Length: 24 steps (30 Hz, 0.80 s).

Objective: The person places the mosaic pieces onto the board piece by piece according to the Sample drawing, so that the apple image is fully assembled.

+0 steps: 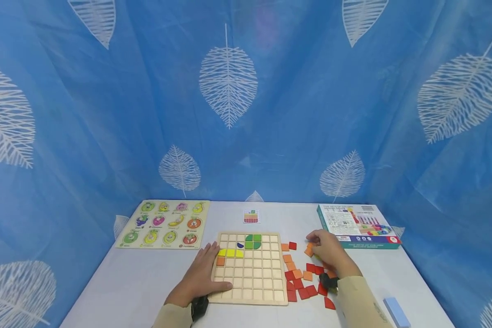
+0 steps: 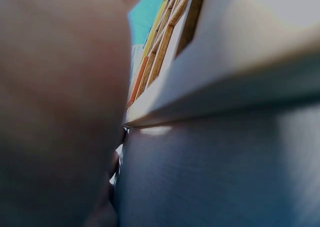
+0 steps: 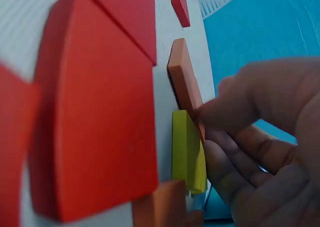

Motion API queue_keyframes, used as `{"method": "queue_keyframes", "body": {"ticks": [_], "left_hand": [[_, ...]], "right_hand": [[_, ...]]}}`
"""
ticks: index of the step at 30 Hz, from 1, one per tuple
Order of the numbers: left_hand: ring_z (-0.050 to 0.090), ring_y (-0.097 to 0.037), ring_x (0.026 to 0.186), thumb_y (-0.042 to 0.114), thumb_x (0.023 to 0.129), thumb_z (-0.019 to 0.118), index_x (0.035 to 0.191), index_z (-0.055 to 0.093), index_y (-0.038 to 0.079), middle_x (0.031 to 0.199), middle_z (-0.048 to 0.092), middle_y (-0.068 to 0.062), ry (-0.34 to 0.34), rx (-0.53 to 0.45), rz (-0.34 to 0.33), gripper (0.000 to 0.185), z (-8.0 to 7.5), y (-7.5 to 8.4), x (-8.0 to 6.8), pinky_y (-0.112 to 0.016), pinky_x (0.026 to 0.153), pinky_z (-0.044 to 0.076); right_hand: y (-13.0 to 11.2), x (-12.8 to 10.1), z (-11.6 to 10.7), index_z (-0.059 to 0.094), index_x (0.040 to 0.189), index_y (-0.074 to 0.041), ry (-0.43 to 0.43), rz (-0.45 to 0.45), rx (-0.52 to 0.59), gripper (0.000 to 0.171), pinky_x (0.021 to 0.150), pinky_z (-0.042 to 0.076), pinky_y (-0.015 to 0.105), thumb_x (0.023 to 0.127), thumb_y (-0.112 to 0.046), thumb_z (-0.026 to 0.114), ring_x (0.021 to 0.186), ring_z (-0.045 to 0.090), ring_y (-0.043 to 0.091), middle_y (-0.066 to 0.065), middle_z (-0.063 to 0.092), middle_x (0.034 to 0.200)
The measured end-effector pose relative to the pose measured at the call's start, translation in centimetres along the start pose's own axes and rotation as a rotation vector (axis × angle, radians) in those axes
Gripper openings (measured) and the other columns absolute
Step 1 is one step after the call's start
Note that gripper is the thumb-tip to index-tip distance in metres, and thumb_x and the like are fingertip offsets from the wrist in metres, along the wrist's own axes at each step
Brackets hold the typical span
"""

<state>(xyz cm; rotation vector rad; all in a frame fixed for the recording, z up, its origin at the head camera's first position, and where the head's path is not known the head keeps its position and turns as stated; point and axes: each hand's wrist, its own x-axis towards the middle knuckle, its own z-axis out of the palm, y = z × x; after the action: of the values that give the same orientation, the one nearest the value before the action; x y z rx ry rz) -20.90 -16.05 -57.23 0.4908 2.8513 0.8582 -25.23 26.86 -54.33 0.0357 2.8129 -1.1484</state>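
Orange, the thin square wooden tile (image 3: 184, 82) I pinch by its edges in my right hand (image 1: 330, 253) lies on the white bench (image 1: 147, 278), right of the wooden grid board (image 1: 250, 269). It looks light, stiff, smooth; edges suit gripping. My left hand (image 1: 201, 275) rests flat on the board. Only the right wrist view shows the yellow-green tile (image 3: 187, 152) beside it.

The wooden grid board (image 1: 250, 269) lies flat, mostly empty cells, with green pieces up top at 12 o'clock and a yellow row plus one orange tile toward 10 o'clock. An orange tile (image 3: 184, 82) sits pinched on edge, tilted, off the board's 3 o'clock side, with a yellow tile (image 3: 187, 152) right against it.
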Motion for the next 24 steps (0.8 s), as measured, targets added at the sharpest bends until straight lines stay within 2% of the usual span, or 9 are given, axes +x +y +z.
{"method": "queue_keyframes", "body": {"ticks": [5,24], "left_hand": [[0.019,-0.036,0.157,0.082,0.07,0.078,0.162,0.036,0.0,0.169,0.029,-0.017,-0.002,-0.003,0.012,0.13,0.22,0.13,0.07,-0.053,0.126,0.014],[0.019,-0.037,0.157,0.078,0.071,0.079,0.161,0.036,-0.001,0.169,0.029,-0.019,-0.001,0.017,0.008,0.127,-0.15,0.34,-0.22,-0.053,0.126,0.013]], "right_hand": [[0.24,-0.38,0.02,0.074,0.114,-0.003,0.015,-0.021,-0.049,0.03,0.096,0.055,0.054,0.086,0.004,0.078,0.098,0.06,0.027,0.007,0.068,0.109],[-0.48,-0.22,0.48,0.075,0.113,-0.004,0.054,-0.029,-0.095,0.027,0.098,0.055,0.054,0.087,-0.001,0.083,0.098,0.062,0.027,0.007,0.069,0.106]]}}
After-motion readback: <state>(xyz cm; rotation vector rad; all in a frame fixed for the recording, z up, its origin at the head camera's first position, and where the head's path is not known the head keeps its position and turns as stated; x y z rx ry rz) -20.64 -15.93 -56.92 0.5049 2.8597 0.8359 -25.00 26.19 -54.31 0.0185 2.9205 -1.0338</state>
